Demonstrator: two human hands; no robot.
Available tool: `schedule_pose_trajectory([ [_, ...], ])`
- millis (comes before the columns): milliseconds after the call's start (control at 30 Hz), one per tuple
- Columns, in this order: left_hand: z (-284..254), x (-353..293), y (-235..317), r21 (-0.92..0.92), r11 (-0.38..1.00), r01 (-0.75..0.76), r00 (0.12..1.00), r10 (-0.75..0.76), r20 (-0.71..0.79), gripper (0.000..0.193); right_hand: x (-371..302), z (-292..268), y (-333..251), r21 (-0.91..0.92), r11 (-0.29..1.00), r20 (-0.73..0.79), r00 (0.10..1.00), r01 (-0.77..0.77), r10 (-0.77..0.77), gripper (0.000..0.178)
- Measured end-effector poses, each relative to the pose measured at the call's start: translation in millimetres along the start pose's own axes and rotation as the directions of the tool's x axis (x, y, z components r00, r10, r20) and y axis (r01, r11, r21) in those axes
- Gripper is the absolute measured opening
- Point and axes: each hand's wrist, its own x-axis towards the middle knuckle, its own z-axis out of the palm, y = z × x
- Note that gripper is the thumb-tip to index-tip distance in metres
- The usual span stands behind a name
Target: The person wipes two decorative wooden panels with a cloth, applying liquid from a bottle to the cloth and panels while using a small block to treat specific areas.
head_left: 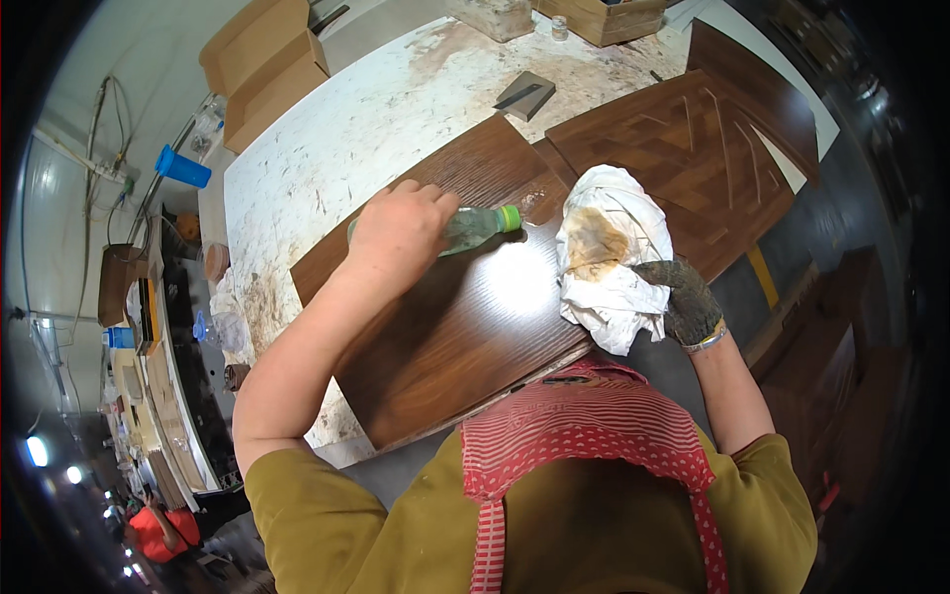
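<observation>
My bare left hand (pixel 404 226) is wrapped round a clear plastic bottle (pixel 473 229) with a green cap. The bottle lies tipped on its side above a dark brown wood-grain panel (pixel 435 346), its cap pointing right. A wet patch (pixel 534 202) glistens on the panel just beyond the cap. In a dark work glove, my right hand (pixel 683 302) grips a crumpled white cloth (pixel 618 223) that bears a brown stain. The cloth hangs at the panel's right edge; the fingers beneath it are partly hidden.
Behind the panel spreads a stained white table (pixel 396 109). A patterned brown panel (pixel 683 148) and another dark panel (pixel 762 89) lie to the right. A small block (pixel 524 96) sits at the back. Open cardboard boxes (pixel 262 79) and a blue cup (pixel 183 167) stand left.
</observation>
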Motion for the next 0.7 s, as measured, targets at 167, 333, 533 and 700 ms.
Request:
schedule_pose_trajectory([
  [167,-2,8,-29,-0.272,0.952,0.142,0.99,-0.131,0.059,0.029,5,-15,1,-0.003,0.998,-0.022,0.998,0.058,-0.058,0.06],
  [333,-13,56,-59,-0.697,0.641,0.322,0.944,-0.274,0.184,0.045,-7,-8,-7,-0.168,0.983,-0.023,0.997,0.073,-0.078,0.047],
  [533,20,200,-76,-0.843,0.534,0.069,0.918,-0.364,-0.156,0.041,-18,-92,19,0.018,0.991,-0.009,0.991,0.131,-0.131,0.03],
  [700,111,328,-58,-0.873,0.483,0.071,0.848,-0.49,-0.202,0.055,-33,-140,34,-0.779,0.579,-0.142,0.833,0.239,-0.534,0.024],
])
